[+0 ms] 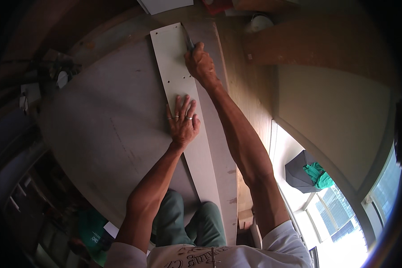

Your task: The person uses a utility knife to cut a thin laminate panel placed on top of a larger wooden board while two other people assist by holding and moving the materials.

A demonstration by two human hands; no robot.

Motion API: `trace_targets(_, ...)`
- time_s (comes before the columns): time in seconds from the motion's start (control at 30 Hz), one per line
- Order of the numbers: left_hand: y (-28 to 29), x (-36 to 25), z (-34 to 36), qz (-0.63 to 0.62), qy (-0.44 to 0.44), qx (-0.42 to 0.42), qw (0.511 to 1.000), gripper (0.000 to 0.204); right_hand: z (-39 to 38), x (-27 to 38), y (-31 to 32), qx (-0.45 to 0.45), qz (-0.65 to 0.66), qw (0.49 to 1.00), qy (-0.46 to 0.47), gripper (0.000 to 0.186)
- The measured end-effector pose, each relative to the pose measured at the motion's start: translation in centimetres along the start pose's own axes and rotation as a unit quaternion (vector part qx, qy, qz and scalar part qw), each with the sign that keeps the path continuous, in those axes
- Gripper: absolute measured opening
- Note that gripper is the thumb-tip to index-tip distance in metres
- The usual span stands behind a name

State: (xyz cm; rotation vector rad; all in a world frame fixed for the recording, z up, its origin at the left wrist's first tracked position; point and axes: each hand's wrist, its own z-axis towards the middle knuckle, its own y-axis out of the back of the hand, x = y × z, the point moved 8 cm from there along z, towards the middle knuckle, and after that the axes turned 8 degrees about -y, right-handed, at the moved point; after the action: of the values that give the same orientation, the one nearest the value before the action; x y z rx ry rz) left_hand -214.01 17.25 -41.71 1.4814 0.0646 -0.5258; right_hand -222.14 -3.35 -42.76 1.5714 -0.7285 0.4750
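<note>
A long off-white strip board [169,58] with small holes lies lengthwise on a large grey panel [98,116]. My left hand [182,117] lies on the strip, fingers spread and wearing rings, pressing flat below the lower row of holes. My right hand [200,62] is closed round the handle of a dark, narrow tool [190,43], perhaps a blade, whose far end is at the strip's right edge near its top; whether it touches is hard to tell. My green-trousered legs [201,223] are on the grey panel at the strip's near end.
Wooden surfaces [299,44] border the panel at upper right. A white bucket [259,24] sits at the top, dark clutter [53,71] at the left. A bright window [339,214] and green cloth [319,174] are at lower right. A person in green [91,236] is at lower left.
</note>
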Motion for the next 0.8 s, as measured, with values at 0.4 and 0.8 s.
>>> trace_targets(0.4, -0.5, -0.5, -0.2, -0.004, 0.003, 0.001, 1.0, 0.056, 0.6, -1.0, -1.0, 0.145, -0.039, 0.981, -0.124, 0.062)
trace_targets(0.8, 0.5, -0.1, -0.2, 0.019, 0.006, -0.045, 0.999, 0.045, -28.4, -9.4, 3.6, 0.137, 0.03, 0.977, -0.158, 0.033)
